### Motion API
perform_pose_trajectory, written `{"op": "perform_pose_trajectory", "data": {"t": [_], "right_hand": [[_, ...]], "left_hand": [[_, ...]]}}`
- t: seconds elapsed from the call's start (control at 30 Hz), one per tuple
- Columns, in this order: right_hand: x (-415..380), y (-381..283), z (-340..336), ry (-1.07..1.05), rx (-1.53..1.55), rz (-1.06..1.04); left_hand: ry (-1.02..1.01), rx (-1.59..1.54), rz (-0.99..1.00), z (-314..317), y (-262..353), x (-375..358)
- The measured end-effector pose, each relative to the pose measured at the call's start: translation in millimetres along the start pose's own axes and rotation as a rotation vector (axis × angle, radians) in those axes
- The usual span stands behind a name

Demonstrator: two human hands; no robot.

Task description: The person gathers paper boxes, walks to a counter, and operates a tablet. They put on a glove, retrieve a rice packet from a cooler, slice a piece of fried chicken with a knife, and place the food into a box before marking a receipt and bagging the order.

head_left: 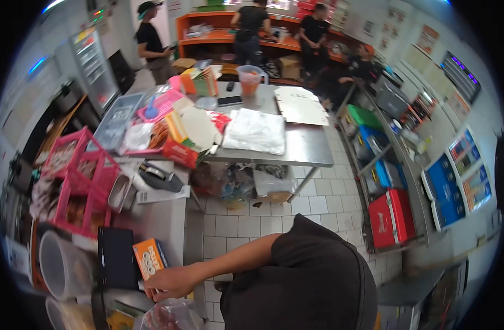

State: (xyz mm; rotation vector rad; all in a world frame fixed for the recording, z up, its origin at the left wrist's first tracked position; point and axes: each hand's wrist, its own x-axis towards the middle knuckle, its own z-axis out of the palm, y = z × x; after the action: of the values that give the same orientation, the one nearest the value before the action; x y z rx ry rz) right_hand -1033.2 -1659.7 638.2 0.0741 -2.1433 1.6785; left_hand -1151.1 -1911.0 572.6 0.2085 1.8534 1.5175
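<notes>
My right hand (171, 282) reaches across to the left over the cluttered metal counter. Its fingers are bent downward and drawn together at the lower edge of an orange and white box (148, 257); whatever lies between them is hidden. Just below the hand is a clear plastic bag (172, 317) with reddish contents. A black tablet-like device (115, 257) lies beside the box, and a translucent plastic tub (65, 267) stands farther left. My left hand is out of view.
Pink crates (87, 187) stand on the left counter. White plastic sheets (255, 132), cardboard and an orange-filled jug (250, 82) rest on the metal table (310, 151). A red cool box (392, 217) sits under the right bench. Several people are at the back.
</notes>
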Motion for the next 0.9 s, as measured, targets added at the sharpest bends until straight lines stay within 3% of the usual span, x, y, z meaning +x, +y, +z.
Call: {"op": "perform_pose_trajectory", "data": {"t": [0.07,0.1,0.23,0.33,0.37,0.4,0.43,0.47,0.5,0.57,0.6,0.63,0.73,0.83,0.9], "right_hand": [[-8,4,-7,0.015,-0.133,0.000],[-10,7,-11,0.051,-0.127,0.017],[-17,5,-26,0.324,-0.299,0.020],[-12,28,-37,0.347,-0.107,-0.069],[-11,35,-47,0.317,-0.042,-0.069],[-10,29,-62,0.273,0.059,-0.091],[-7,26,-75,0.156,0.028,0.070],[4,41,-84,0.193,-0.100,-0.063],[11,80,-82,0.191,0.006,0.171],[41,123,-92,0.292,-0.713,-0.426],[61,131,-92,0.147,-0.694,-0.418],[70,144,-81,0.135,-0.751,-0.288],[119,166,-54,-0.002,-0.920,-0.297],[156,190,-39,-0.049,-1.093,-0.310],[159,200,-39,-0.100,-1.111,-0.318]], "left_hand": [[-0.371,0.069,0.461,26,9,26],[-0.472,-0.242,0.443,45,13,39],[-0.359,0.074,0.478,102,45,63],[-0.371,-0.052,0.272,125,92,54],[-0.352,-0.056,0.291,124,88,56],[-0.301,-0.062,0.308,127,90,48],[-0.128,0.093,0.340,127,90,40],[-0.066,0.293,0.336,119,99,29],[0.105,0.335,0.285,100,81,30],[0.283,0.217,0.302,81,70,7],[0.365,0.257,0.319,68,61,-10],[0.478,0.244,0.264,63,52,-32],[0.526,-0.023,0.383,49,31,-66],[0.754,0.110,0.220,18,-8,-109],[0.872,-0.166,0.343,23,-4,-130]]}}
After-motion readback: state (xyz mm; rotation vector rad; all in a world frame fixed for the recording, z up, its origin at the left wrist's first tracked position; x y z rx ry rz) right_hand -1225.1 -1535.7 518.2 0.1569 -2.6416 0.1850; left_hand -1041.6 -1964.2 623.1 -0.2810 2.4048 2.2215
